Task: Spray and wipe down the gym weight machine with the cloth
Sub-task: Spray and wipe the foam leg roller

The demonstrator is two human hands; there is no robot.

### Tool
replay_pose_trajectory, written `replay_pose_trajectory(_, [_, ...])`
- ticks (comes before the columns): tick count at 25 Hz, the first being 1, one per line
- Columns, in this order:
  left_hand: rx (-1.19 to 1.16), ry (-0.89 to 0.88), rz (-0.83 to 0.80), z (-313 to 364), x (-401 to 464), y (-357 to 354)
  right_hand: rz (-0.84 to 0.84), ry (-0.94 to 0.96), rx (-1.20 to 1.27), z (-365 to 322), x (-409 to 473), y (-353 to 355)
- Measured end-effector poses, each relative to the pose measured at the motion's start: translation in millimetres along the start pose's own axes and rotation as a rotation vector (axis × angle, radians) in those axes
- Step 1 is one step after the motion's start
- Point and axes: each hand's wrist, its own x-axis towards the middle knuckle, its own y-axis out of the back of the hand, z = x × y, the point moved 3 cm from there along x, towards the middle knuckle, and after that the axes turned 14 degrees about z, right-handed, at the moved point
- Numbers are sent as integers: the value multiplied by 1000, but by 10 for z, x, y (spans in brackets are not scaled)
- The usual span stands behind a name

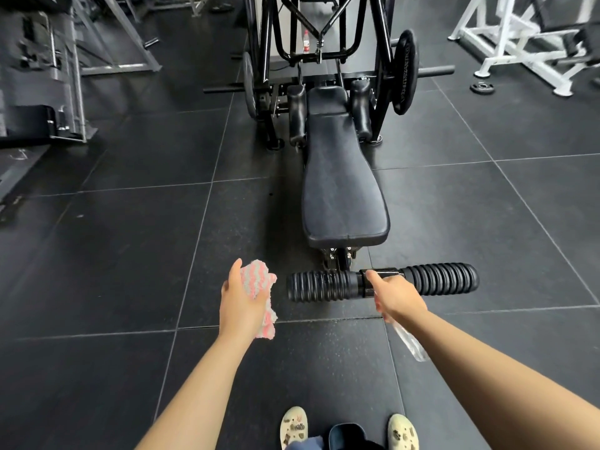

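Dark rubber-tiled gym floor; black padded weight machine just ahead, no wet patches visible, prob. early. Left hand grips pink-white knitted cloth off the machine; right hand curls round clear plastic spray bottle over ribbed black foam roller. Spraying and wiping seem still to do.

Both my bare arms reach forward and down. My left hand curls its fingers in a grip on the cloth; my right hand wraps the bottle, index finger extended.

Showing are two hands, one striped cloth, one clear spray bottle, two ribbed foot rollers, two pale clogs, one drink bottle.
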Motion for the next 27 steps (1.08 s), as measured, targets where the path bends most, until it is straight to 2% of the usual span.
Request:
replay_pose_trajectory(3, [13, -12, -15, 78, -50, -61, 34, 43, 18, 139, -13, 90])
replay_pose_trajectory(12, [31, -124, -70, 430, -214, -358, 326, -194, 254, 686, 167, 739])
replay_pose_trajectory(17, [42, -177, -91, 628, -349, -557, 335, -278, 370, 958, 194, 911])
replay_pose_trajectory(22, [18, -207, -97, 774, -497, -714, 487, -367, 433, 1240, 247, 1187])
replay_pose_trajectory(24, [14, -218, -98, 823, -560, -779, 495, -402, 473, 1362, 274, 1253])
replay_pose_trajectory(27, [26, -217, -95, 876, -654, -880, 416, -391, 443, 1515, 316, 1265])
